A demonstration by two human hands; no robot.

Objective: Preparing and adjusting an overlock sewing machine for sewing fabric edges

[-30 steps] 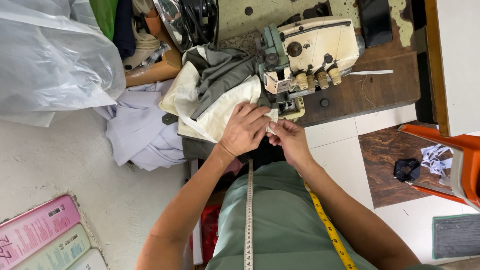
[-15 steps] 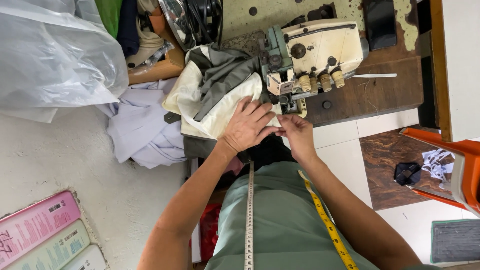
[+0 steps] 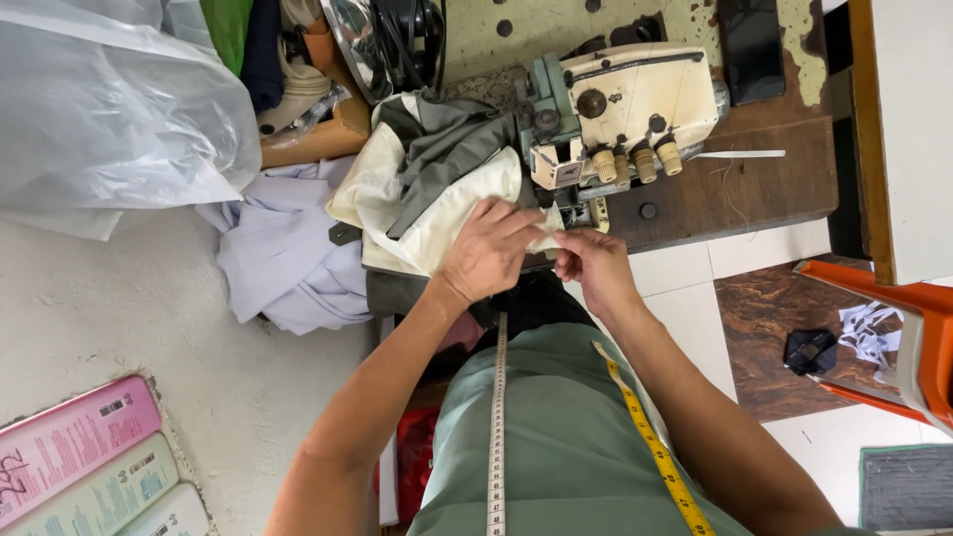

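Note:
My left hand (image 3: pixel 488 250) lies flat on a cream cloth (image 3: pixel 442 213), its fingers pressing the cloth's edge toward the presser foot of a cream and green sewing machine (image 3: pixel 620 114). My right hand (image 3: pixel 591 266) pinches the same cloth's edge just in front of the machine. A grey garment (image 3: pixel 442 149) lies folded on top of the cream cloth, to the left of the machine. A measuring tape (image 3: pixel 499 427) hangs round my neck over my green shirt.
The machine stands on a worn wooden table (image 3: pixel 735 194). A pale lilac cloth (image 3: pixel 288 253) lies heaped on the floor at left, beside a large clear plastic bag (image 3: pixel 109 109). An orange chair (image 3: pixel 908 337) stands at right. Coloured boxes (image 3: pixel 79 471) sit at bottom left.
Both hands have shifted slightly toward the machine, with the left fingers stretched further across the cream cloth. The view has drifted a little.

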